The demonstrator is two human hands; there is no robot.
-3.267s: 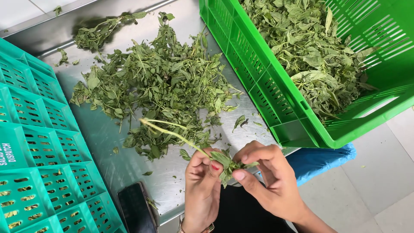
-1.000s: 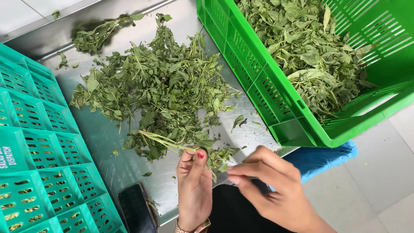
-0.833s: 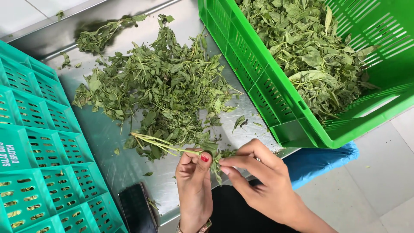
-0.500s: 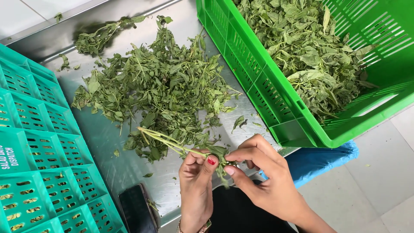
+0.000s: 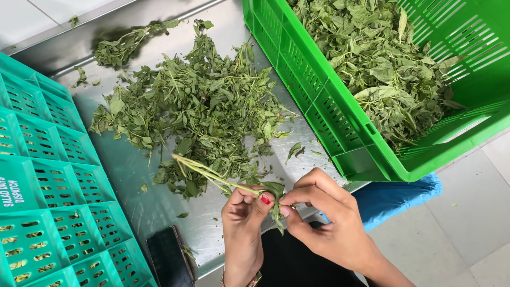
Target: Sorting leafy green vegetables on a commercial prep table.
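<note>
My left hand [image 5: 243,223] pinches a leafy green sprig [image 5: 212,175] by its stems, which point up and left over the steel table [image 5: 133,175]. My right hand [image 5: 324,223] grips the leaves [image 5: 275,194] at the sprig's near end, thumb and fingers closed on them. Both hands meet at the table's front edge. Just beyond them lies a large loose pile of herb sprigs [image 5: 202,106]. A bright green crate [image 5: 340,117] at the right holds plucked leaves [image 5: 382,58].
Teal crates [image 5: 42,186] stand along the left. A black phone [image 5: 169,258] lies on the table near the front edge. A smaller herb bunch [image 5: 125,45] sits at the back. A blue bag [image 5: 396,194] shows under the green crate, above a tiled floor.
My right hand has come back onto the leaves at the sprig's end, and the stems have swung slightly on the table. The pile and crates have not moved.
</note>
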